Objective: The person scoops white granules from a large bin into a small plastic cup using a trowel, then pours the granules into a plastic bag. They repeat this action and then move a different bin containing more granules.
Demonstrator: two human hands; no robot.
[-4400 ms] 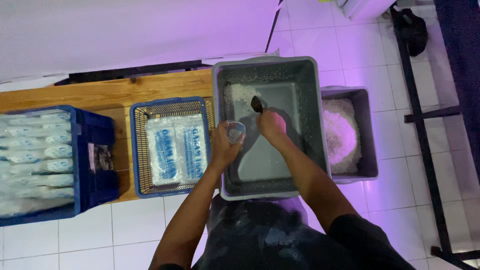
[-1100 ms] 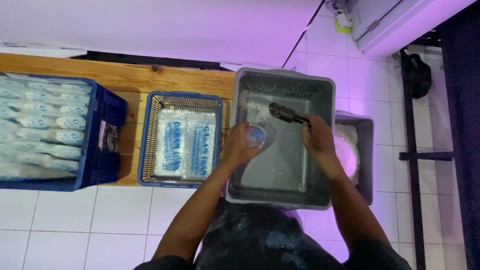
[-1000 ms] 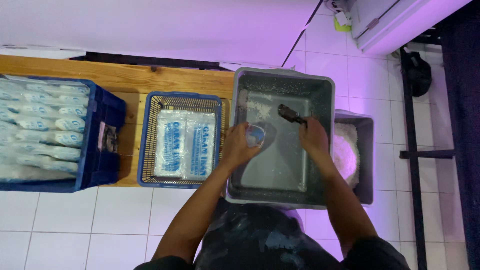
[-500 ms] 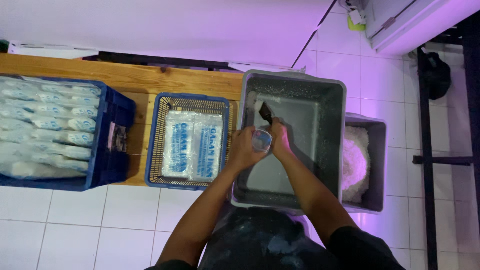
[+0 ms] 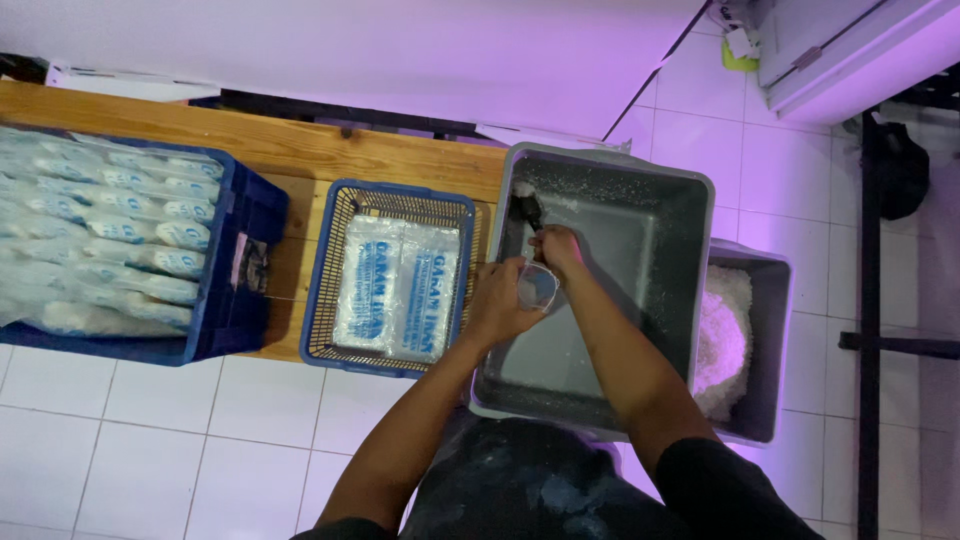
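Scoop (image 5: 526, 211) now deeper in bin corner (image 5: 517, 190)

Crate (image 5: 240, 270) left of basket (image 5: 330, 250), tub (image 5: 690, 260) right of basket, bin (image 5: 770, 340) right of tub

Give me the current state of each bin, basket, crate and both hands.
Large grey tub: nearly empty, white grains left in the far-left corner.
Small grey bin: holds a heap of white grains.
Blue basket: holds flat packets.
Blue crate: packed with filled bags.
Left hand: holds an open clear bag.
Right hand: grips a dark scoop in that corner.
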